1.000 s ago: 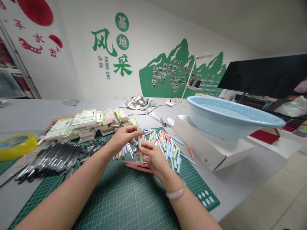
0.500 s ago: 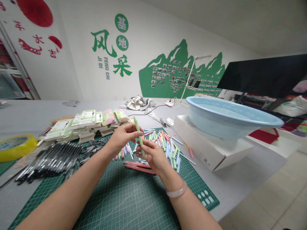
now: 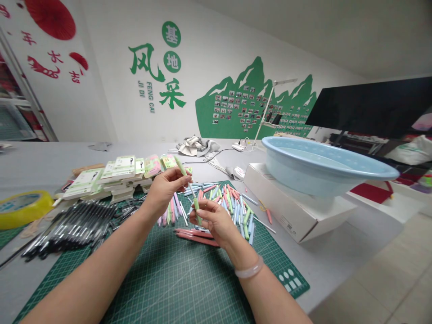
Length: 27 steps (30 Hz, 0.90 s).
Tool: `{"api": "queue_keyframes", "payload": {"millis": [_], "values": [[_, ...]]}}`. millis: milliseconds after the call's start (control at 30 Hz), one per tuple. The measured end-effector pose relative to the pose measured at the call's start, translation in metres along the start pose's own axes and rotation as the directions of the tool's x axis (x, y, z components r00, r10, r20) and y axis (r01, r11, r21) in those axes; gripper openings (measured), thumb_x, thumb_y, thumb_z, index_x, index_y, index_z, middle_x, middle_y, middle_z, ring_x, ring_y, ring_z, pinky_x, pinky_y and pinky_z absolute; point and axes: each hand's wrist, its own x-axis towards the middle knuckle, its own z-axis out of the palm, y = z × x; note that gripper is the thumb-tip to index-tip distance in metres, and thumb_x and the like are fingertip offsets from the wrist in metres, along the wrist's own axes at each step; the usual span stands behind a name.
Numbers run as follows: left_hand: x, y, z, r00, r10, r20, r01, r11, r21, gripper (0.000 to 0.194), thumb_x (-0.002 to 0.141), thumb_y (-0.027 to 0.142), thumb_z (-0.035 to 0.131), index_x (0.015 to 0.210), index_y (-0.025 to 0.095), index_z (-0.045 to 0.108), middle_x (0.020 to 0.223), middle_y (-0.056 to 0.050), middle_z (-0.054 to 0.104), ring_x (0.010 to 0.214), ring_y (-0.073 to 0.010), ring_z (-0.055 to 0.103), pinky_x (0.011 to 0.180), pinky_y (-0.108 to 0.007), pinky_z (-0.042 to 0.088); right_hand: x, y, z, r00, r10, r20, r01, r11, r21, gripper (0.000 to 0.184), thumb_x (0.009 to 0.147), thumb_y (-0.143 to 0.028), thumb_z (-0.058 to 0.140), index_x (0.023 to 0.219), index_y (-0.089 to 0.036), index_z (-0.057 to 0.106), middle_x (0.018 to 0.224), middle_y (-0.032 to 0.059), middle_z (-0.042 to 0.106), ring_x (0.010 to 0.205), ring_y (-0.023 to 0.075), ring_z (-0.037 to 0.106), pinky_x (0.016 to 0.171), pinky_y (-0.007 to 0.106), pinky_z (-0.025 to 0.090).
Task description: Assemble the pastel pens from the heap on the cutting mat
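Mat [image 3: 175,279]: L [image 3: 165,189], R [image 3: 211,220] hold pen [image 3: 181,167], prob.

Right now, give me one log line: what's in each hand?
left hand: pale green pen barrel | right hand: green pen piece | between them: thin shaft | beneath: green cutting mat

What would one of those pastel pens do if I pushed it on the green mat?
It would probably roll a little, since the pastel pens look round and smooth and the green mat looks flat. It is likely light and stiff too: the right hand pinches a green pen in its fingertips, and that pen looks straight.
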Motion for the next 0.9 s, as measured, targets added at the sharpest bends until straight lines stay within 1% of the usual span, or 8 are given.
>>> {"api": "queue_keyframes", "payload": {"millis": [267, 400, 500, 567, 600, 733, 833, 900], "values": [[0.007, -0.007, -0.009, 0.998, -0.043, -0.047, 0.038, 0.995, -0.090, 0.033, 0.066, 0.037, 0.071, 0.091, 0.016, 0.065, 0.085, -0.005, 0.066, 0.069, -0.0127, 0.058, 0.064, -0.024, 0.044, 0.000, 0.000, -0.003, 1.000, -0.003, 0.029, 0.004, 1.000, -0.020, 0.025, 0.062, -0.022, 0.075, 0.083, -0.016, 0.063, 0.084, 0.0034, 0.065, 0.076, 0.0164, 0.063, 0.081, 0.039, 0.049], [0.007, -0.009, -0.016, 0.973, -0.199, 0.116, 0.195, 0.980, 0.048, 0.029, 0.065, 0.036, 0.071, 0.084, 0.015, 0.066, 0.078, -0.005, 0.065, 0.066, -0.0119, 0.057, 0.060, -0.022, 0.044, 0.003, -0.001, -0.010, 0.997, -0.061, -0.045, 0.062, 0.998, 0.016, 0.031, 0.060, -0.023, 0.076, 0.087, -0.019, 0.061, 0.078, 0.0005, 0.062, 0.070, 0.0161, 0.064, 0.073, 0.037, 0.052], [-0.003, -0.013, -0.023, 0.834, -0.426, 0.351, 0.312, 0.888, 0.338, 0.021, 0.062, 0.033, 0.071, 0.071, 0.015, 0.066, 0.063, -0.002, 0.061, 0.055, -0.0118, 0.054, 0.051, -0.021, 0.042, 0.006, -0.004, -0.015, 0.983, -0.119, -0.143, 0.123, 0.992, 0.018, 0.045, 0.059, -0.022, 0.077, 0.100, -0.022, 0.060, 0.078, -0.0004, 0.060, 0.071, 0.0169, 0.065, 0.071, 0.036, 0.052], [-0.016, -0.018, -0.030, 0.731, -0.562, 0.388, 0.327, 0.787, 0.523, 0.016, 0.060, 0.030, 0.070, 0.064, 0.016, 0.064, 0.056, -0.001, 0.060, 0.050, -0.0128, 0.054, 0.047, -0.021, 0.042, 0.007, -0.006, -0.017, 0.975, -0.145, -0.170, 0.148, 0.989, 0.008, 0.050, 0.060, -0.023, 0.076, 0.107, -0.024, 0.059, 0.079, -0.0002, 0.060, 0.075, 0.0180, 0.065, 0.070, 0.035, 0.053], [-0.023, -0.021, -0.034, 0.711, -0.610, 0.350, 0.325, 0.727, 0.605, 0.014, 0.058, 0.029, 0.069, 0.060, 0.016, 0.063, 0.054, -0.001, 0.060, 0.048, -0.0136, 0.054, 0.045, -0.021, 0.042, 0.007, -0.006, -0.017, 0.973, -0.154, -0.172, 0.157, 0.988, 0.006, 0.050, 0.061, -0.023, 0.076, 0.107, -0.024, 0.059, 0.080, 0.0000, 0.059, 0.076, 0.0185, 0.065, 0.070, 0.034, 0.053], [-0.056, -0.030, -0.048, 0.691, -0.692, 0.211, 0.281, 0.525, 0.803, 0.008, 0.055, 0.024, 0.065, 0.054, 0.019, 0.059, 0.047, -0.001, 0.057, 0.041, -0.0164, 0.053, 0.037, -0.023, 0.039, 0.007, -0.005, -0.015, 0.970, -0.169, -0.176, 0.179, 0.983, 0.043, 0.047, 0.061, -0.022, 0.075, 0.105, -0.025, 0.058, 0.079, -0.0008, 0.058, 0.075, 0.0183, 0.065, 0.069, 0.036, 0.054], [-0.074, -0.036, -0.052, 0.705, -0.684, 0.189, 0.261, 0.498, 0.827, 0.009, 0.052, 0.022, 0.065, 0.050, 0.020, 0.056, 0.045, -0.001, 0.055, 0.038, -0.0184, 0.053, 0.035, -0.024, 0.035, 0.005, -0.002, -0.012, 0.968, -0.165, -0.188, 0.182, 0.980, 0.080, 0.049, 0.061, -0.018, 0.075, 0.105, -0.026, 0.055, 0.078, -0.0022, 0.058, 0.075, 0.0183, 0.066, 0.071, 0.037, 0.054], [-0.079, -0.039, -0.050, 0.743, -0.639, 0.196, 0.222, 0.513, 0.829, 0.010, 0.050, 0.020, 0.065, 0.048, 0.020, 0.055, 0.045, -0.001, 0.054, 0.037, -0.0184, 0.051, 0.035, -0.023, 0.031, 0.005, 0.000, -0.011, 0.969, -0.155, -0.190, 0.176, 0.980, 0.098, 0.049, 0.060, -0.017, 0.074, 0.105, -0.026, 0.055, 0.078, -0.0026, 0.057, 0.076, 0.0186, 0.066, 0.072, 0.039, 0.054]]}}
